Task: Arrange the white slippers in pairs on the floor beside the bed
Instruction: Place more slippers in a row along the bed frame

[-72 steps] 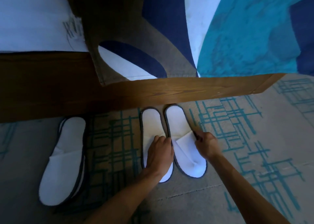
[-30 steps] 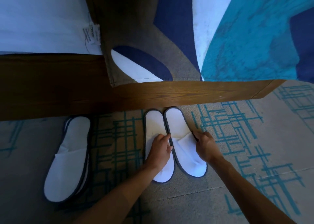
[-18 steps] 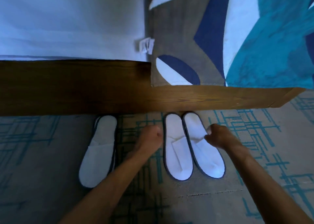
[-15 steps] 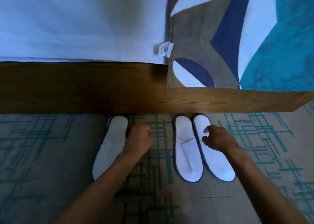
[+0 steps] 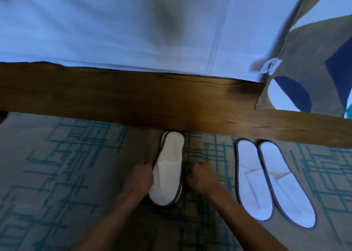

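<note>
Two white slippers with dark rims lie stacked as one pile [image 5: 169, 167] on the carpet, with one end against the bed frame [image 5: 133, 100]. My left hand [image 5: 140, 179] grips the pile's left edge. My right hand [image 5: 202, 180] has its curled fingers at the dark right rim. To the right, a finished pair lies side by side, its left slipper [image 5: 250, 182] touching its right slipper [image 5: 282, 188]. That pair is apart from both hands.
The wooden bed frame runs across the view above the slippers, with a white sheet [image 5: 133, 26] over it. A patterned grey, blue and white bedspread [image 5: 312, 64] hangs at the right. Teal-lined carpet [image 5: 66, 174] spreads to the left.
Both hands left the finished pair and moved left to the stacked slippers, which they now flank. The view has swung left, so the finished pair now sits at the right.
</note>
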The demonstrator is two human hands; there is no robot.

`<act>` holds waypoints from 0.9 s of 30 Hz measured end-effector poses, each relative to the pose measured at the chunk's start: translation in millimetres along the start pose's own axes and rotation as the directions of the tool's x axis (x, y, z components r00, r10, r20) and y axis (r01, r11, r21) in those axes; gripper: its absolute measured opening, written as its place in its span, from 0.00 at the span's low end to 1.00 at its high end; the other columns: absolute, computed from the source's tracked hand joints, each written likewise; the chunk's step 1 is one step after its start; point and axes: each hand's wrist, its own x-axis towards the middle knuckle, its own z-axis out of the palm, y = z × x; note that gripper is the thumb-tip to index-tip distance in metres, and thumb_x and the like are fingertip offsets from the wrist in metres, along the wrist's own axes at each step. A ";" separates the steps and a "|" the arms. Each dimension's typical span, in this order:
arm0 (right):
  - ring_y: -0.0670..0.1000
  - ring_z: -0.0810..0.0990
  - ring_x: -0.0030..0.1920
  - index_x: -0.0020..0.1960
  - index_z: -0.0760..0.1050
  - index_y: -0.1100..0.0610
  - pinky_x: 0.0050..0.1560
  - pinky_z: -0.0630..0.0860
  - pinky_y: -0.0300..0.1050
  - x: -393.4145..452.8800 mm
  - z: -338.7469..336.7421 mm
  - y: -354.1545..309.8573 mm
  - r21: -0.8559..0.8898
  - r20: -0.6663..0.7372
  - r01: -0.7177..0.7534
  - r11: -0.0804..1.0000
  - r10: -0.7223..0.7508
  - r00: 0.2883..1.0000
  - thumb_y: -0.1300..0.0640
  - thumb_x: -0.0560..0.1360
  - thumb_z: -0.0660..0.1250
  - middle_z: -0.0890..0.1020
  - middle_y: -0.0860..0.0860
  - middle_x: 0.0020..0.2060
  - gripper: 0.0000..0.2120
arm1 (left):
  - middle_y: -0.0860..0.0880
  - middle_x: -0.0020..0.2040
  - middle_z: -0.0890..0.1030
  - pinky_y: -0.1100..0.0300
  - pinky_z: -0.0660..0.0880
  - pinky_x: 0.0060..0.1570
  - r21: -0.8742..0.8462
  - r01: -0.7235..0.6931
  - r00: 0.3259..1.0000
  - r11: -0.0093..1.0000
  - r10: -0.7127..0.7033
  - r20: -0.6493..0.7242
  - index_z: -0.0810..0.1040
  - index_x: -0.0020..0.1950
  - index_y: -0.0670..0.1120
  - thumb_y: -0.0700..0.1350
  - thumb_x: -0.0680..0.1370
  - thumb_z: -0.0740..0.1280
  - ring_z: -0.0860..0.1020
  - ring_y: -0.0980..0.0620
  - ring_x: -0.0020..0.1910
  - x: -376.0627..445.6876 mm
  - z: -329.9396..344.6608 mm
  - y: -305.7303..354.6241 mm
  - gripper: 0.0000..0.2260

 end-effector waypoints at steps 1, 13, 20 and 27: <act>0.64 0.80 0.50 0.51 0.76 0.67 0.51 0.78 0.54 1.6 7.0 -7.5 0.018 -0.002 0.017 1.000 -0.017 1.000 0.57 0.73 0.61 0.80 0.66 0.50 0.14 | 0.39 0.54 0.80 0.51 0.77 0.51 -0.004 -0.008 1.000 1.000 0.008 0.010 0.76 0.54 0.41 0.41 0.79 0.59 0.79 0.41 0.51 0.9 2.7 -0.3 0.09; 0.58 0.78 0.53 0.58 0.71 0.64 0.54 0.76 0.48 10.2 33.4 -2.4 0.173 -0.031 -0.019 0.985 0.025 0.999 0.63 0.74 0.59 0.79 0.61 0.56 0.13 | 0.44 0.53 0.79 0.53 0.74 0.53 -0.064 -0.115 0.992 0.991 0.118 0.045 0.76 0.57 0.46 0.46 0.79 0.58 0.78 0.45 0.51 -6.9 13.4 13.6 0.11; 0.59 0.78 0.53 0.57 0.72 0.65 0.51 0.74 0.46 0.8 12.4 33.2 0.217 -0.071 -0.052 0.975 0.069 0.995 0.66 0.72 0.60 0.79 0.62 0.54 0.14 | 0.43 0.60 0.74 0.54 0.74 0.58 -0.164 -0.099 0.989 0.982 0.116 0.095 0.72 0.59 0.44 0.39 0.80 0.56 0.74 0.48 0.55 -6.4 18.3 49.9 0.10; 0.61 0.79 0.52 0.52 0.75 0.65 0.42 0.68 0.40 -28.5 -20.8 98.2 0.174 -0.131 -0.155 0.972 0.179 0.975 0.65 0.69 0.63 0.81 0.63 0.50 0.12 | 0.39 0.56 0.77 0.53 0.72 0.52 -0.097 -0.328 0.933 0.940 0.338 0.126 0.73 0.56 0.40 0.38 0.79 0.59 0.76 0.41 0.54 -12.2 29.3 117.3 0.08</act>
